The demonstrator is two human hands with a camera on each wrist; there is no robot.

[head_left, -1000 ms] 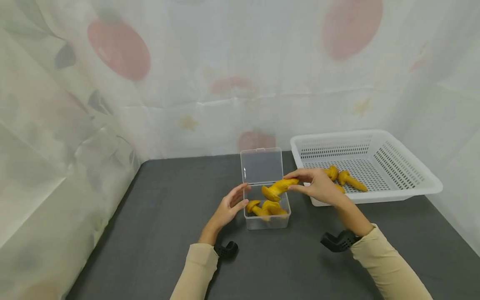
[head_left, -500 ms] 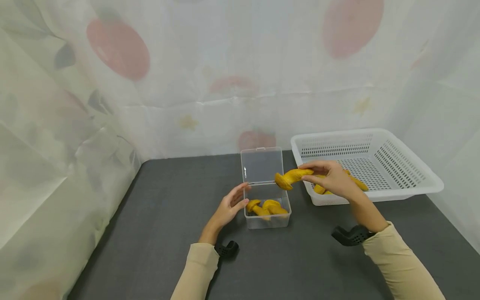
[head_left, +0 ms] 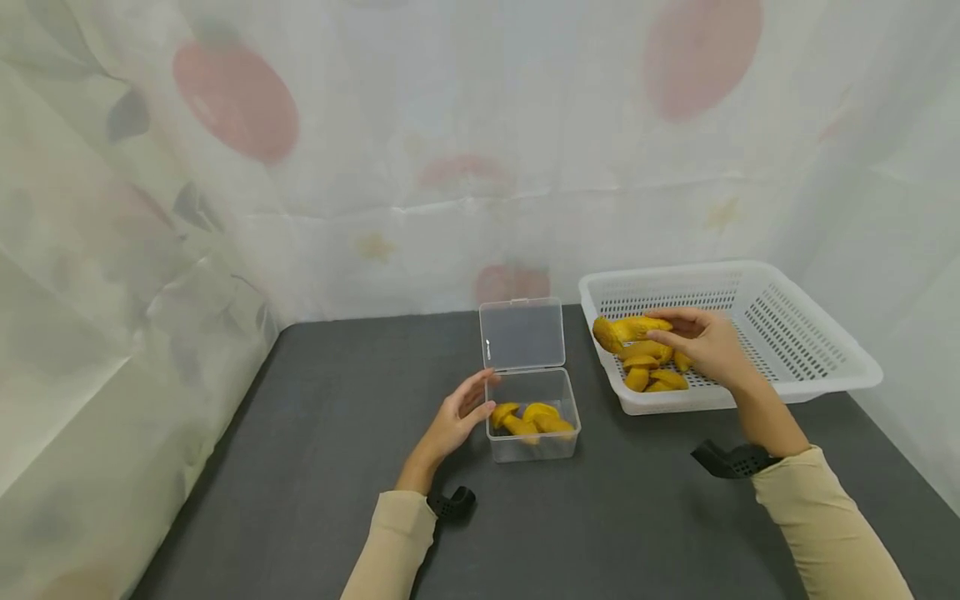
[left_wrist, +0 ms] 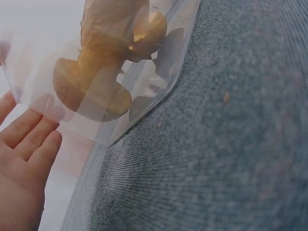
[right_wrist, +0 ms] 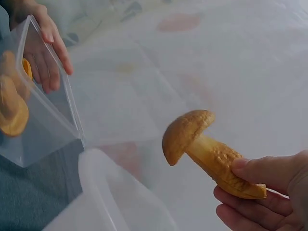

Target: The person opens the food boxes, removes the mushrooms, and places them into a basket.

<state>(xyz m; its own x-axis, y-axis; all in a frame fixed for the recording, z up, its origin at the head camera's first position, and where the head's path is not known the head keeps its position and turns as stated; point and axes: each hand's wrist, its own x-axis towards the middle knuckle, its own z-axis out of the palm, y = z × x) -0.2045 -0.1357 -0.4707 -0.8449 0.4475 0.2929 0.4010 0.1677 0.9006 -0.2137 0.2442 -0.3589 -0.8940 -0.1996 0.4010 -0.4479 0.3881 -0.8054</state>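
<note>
**A mushroom [head_left: 630, 328] is held over the white basket [head_left: 783, 325]**

The person's right hand [head_left: 708, 346] grips this yellow mushroom by its stem, and the cap points to the left, near the basket's left rim. In the basket lie more mushrooms [head_left: 670, 382], close to that same side. The left hand [head_left: 453, 417] is beside the clear box [head_left: 534, 450] with the fingers rather straight; they lie against its wall and do not grip it. Inside the box is a small group of mushrooms, and the lid [head_left: 521, 333] stands open behind.

I would judge that the step in hand is to put this mushroom into the basket. The next move then calls for lowering it a little, gently, and loosening the fingers, while the left hand may remain to steady the box.

From the head view I cannot tell whether the mushroom touches those below it. The right wrist view shows it free in the air, with the thumb [right_wrist: 243, 163] pressed on the wrinkled stem and the other fingers under it. The left wrist view shows neither this mushroom nor the basket, but through the box wall it shows a big cap very closely.
</note>
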